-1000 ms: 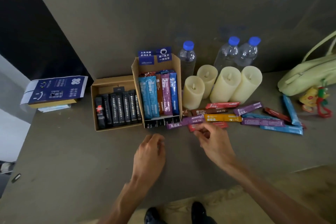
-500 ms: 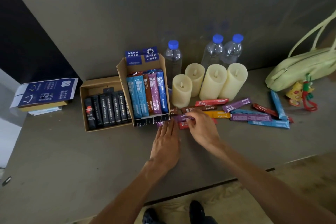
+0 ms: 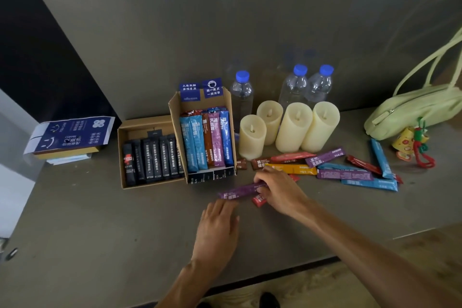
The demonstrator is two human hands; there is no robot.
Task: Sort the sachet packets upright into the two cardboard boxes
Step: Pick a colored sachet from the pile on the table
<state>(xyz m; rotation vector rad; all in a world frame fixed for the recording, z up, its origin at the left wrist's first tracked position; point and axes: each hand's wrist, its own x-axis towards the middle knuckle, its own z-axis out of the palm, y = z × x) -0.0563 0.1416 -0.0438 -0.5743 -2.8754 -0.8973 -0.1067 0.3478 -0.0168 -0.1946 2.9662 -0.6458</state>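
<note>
My right hand pinches one end of a purple sachet, thumb and fingers closed on it; my fingers hide that end. A red sachet pokes out from under the same hand, mostly covered. My left hand lies flat on the table, palm down, fingers together and straight, tips just short of the purple sachet's free end; I cannot tell whether they touch it.

Half a second ago the purple sachet lay against the tall box's front, with my left fingers beside it. Now it sits nearer me, clear of the box, and my left hand has drawn back.

The tall box holds blue, brown and pink sachets standing on end. The low box to its left holds black sachets in a row. To the right, loose sachets lie scattered flat, overlapping. Behind them stand four candles and three bottles. A green bag is cut off at the right edge. Print on the packets is too small to read.
</note>
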